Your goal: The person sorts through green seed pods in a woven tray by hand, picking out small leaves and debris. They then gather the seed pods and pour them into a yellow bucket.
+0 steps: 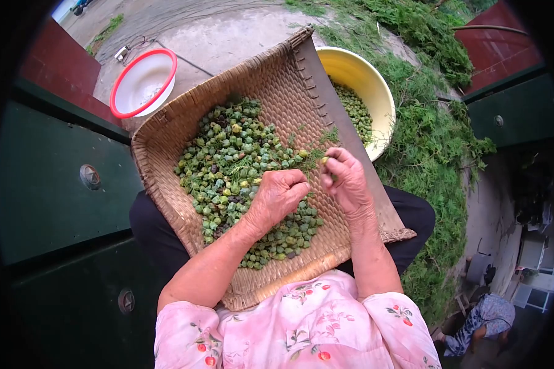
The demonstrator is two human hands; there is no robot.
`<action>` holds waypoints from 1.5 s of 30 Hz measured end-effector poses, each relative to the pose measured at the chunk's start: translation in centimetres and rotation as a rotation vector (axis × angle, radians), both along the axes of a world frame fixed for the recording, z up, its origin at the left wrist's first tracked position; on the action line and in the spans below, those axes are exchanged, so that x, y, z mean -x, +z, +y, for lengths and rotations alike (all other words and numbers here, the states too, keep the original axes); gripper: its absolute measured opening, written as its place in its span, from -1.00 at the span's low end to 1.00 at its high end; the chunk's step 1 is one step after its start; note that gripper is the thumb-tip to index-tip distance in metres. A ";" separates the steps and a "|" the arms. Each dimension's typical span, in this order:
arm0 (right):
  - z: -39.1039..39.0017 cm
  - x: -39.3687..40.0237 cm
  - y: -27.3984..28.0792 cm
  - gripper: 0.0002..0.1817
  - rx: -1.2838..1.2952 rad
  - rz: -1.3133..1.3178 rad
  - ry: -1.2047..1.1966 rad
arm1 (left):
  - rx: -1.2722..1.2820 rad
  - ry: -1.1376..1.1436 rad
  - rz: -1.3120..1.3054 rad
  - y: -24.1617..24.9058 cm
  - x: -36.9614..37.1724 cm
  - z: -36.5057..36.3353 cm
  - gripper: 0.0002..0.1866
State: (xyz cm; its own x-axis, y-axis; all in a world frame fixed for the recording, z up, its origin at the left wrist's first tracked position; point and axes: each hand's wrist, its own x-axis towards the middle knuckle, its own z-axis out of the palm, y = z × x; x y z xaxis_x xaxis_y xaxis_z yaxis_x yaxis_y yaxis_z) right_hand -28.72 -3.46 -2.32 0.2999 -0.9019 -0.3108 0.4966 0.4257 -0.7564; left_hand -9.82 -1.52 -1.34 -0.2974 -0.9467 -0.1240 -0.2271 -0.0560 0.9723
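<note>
Across my lap rests a woven winnowing basket (166,200), tilted, with a heap of green cones (240,144) in it. Small evergreen sprigs (329,135) lie loose on the weave near my hands. My left hand (280,194) is closed in a pinch above the right side of the heap; its fingertips hide whatever they hold. Just right of it, my right hand (349,184) is raised with curled fingers, pinching what looks like a small yellow-green cone (324,160). The two hands are close together but apart.
Beyond the basket's flat edge stands a yellow basin (381,92) partly filled with green cones. A white basin with a red rim (143,83) sits at upper left. Cut evergreen branches (425,178) cover the ground at right. Dark green door panels (55,178) flank me. Another person (489,320) bends at lower right.
</note>
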 end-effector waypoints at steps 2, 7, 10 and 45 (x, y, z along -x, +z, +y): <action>-0.4 0.4 -0.3 -0.80 -0.004 -0.134 -0.097 | 0.089 -0.026 -0.047 0.1 0.2 0.0 -0.83; -0.8 -0.1 0.2 -0.78 -0.023 -0.189 -0.173 | 0.309 -0.115 -0.338 -0.3 0.0 0.3 -0.88; -2.2 -0.4 0.2 -0.77 -0.032 0.189 -0.071 | 0.360 0.116 -0.113 0.1 0.1 0.1 -0.87; -1.6 -3.6 -2.2 -0.76 0.657 1.243 0.017 | 0.050 0.287 0.031 0.0 -3.1 -1.9 -0.84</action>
